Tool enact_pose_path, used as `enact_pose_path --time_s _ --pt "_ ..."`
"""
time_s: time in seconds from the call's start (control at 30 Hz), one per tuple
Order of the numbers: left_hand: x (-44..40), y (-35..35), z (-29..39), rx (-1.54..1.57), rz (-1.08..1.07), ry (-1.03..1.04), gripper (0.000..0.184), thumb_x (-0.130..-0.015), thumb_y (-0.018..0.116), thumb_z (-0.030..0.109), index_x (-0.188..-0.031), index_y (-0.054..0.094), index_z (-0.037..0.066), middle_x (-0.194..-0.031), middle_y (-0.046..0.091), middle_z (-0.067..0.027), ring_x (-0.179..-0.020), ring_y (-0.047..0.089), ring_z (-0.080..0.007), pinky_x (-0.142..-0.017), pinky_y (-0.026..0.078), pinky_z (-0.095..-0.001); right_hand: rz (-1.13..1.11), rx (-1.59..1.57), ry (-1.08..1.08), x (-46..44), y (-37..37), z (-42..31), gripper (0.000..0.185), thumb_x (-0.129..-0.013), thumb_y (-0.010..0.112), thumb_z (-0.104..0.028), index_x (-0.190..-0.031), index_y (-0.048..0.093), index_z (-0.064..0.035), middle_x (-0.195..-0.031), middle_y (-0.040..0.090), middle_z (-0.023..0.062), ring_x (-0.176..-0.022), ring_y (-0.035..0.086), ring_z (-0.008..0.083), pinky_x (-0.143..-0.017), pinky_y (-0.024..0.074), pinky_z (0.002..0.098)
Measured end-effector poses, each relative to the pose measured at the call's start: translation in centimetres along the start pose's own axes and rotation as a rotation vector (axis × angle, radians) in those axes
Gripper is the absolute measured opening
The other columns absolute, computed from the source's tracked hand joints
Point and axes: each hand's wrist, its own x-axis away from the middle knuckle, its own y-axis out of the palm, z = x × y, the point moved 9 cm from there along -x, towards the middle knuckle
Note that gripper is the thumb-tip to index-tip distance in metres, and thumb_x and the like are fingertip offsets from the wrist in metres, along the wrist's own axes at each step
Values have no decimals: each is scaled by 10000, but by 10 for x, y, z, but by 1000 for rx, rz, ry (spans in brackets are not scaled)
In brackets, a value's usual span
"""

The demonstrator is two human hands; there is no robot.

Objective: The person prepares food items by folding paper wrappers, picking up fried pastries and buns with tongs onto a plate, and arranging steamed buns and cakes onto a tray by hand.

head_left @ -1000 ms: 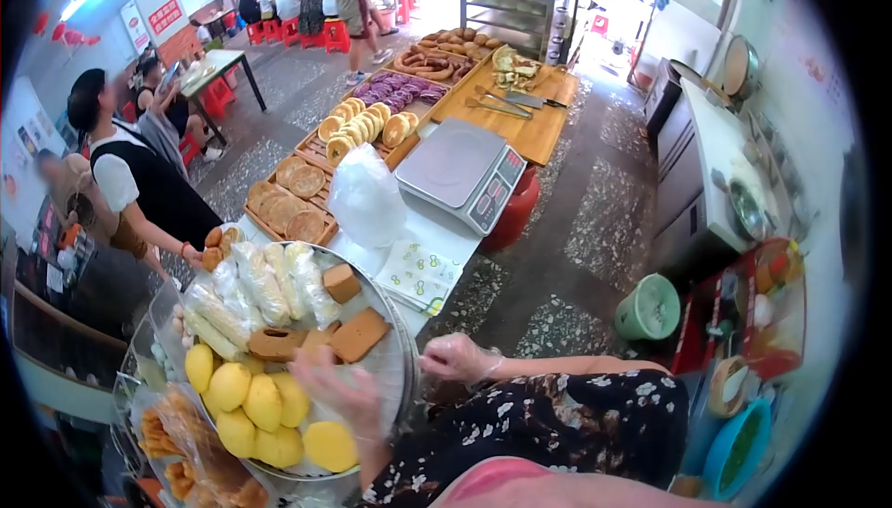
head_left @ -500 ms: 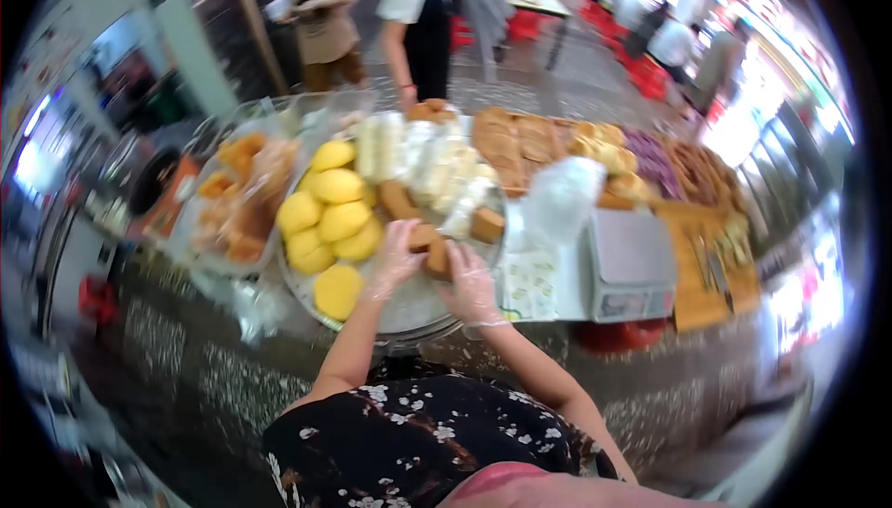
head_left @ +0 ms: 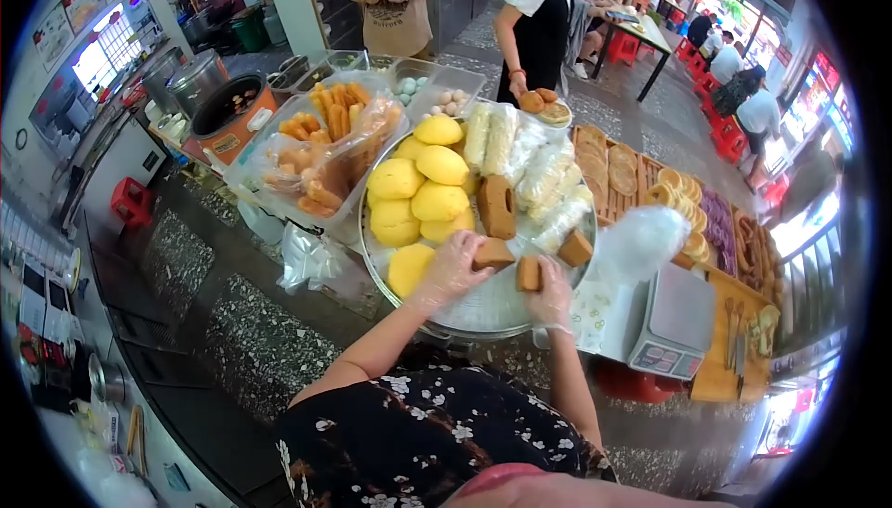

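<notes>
My left hand [head_left: 452, 271], in a clear plastic glove, is closed on a brown cake piece [head_left: 494, 254] low over the round metal tray [head_left: 469, 330]. Another brown block of cake [head_left: 529, 274] is gripped by my gloved right hand [head_left: 552, 296], a small gap to the right of the first. Just behind them, a taller brown cake block [head_left: 497, 207] stands among the food, and one more brown piece [head_left: 575, 249] lies near the tray's right edge. Yellow buns [head_left: 440, 164] are heaped on the left side, with plastic-wrapped rolls [head_left: 548, 174] at the back right.
Left of the tray is a plastic bin of fried dough sticks [head_left: 339, 109]. To the right stand a plastic bag [head_left: 641, 240], a digital scale [head_left: 676, 318] and a wooden board with tongs and a knife [head_left: 741, 359]. A person in a black vest [head_left: 541, 34] stands beyond the counter.
My view has swung left, so the tray sits further right in it. The two brown cake pieces, close together before, are now apart, one in each hand.
</notes>
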Motion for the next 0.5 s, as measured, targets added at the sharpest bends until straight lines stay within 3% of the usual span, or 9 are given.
enact_pose_path --time_s 0.17,0.27,0.5 --pt "0 12 -5 141 -97 -60 524 -768 724 265 -1180 478 54 -1163 479 -178 -1030 541 -370 -864 477 -425 -46 -143 -3 -6 -6 1 458 -680 625 6 -1131 590 -64 -1205 592 183 -1131 550 376 -970 444 397" --pt "0 9 -3 162 -103 -52 519 -774 715 251 -1185 470 51 -1166 476 -183 -1027 542 -376 -860 479 -429 -66 -298 -32 -7 -7 4 438 -686 504 134 -1067 614 -51 -1192 605 155 -1128 569 327 -975 432 352" --pt "5 4 -5 201 -90 26 538 -801 685 254 -1235 450 38 -1206 454 -198 -1062 518 -388 -889 458 -428 -33 -383 6 -11 -10 0 405 -681 506 140 -1019 644 -35 -1149 624 123 -1097 580 273 -958 433 333"
